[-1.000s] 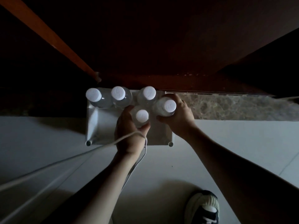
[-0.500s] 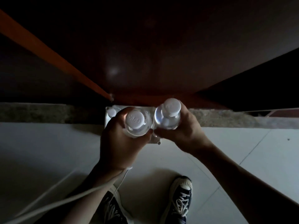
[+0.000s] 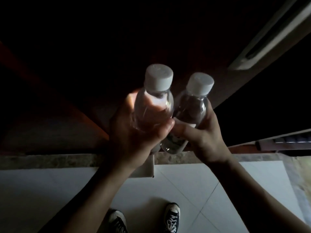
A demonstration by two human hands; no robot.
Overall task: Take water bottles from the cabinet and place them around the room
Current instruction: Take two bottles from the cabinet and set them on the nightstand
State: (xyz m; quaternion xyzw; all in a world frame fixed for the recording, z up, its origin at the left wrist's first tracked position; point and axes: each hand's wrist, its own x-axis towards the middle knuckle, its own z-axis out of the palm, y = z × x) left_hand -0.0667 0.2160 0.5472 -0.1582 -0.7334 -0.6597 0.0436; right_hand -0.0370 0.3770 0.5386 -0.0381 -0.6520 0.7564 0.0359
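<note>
- Left grip (image 3: 134,132) curls round the left bottle (image 3: 154,105); right grip (image 3: 202,138) wraps the right bottle (image 3: 190,108).
- Bottles touch, held up before the dark cabinet (image 3: 84,47).
- White tray (image 3: 148,170) edge and open floor (image 3: 50,190) lie below.

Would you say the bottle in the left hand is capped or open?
Capped: the left-hand bottle wears a white cap fully over its neck.
</note>
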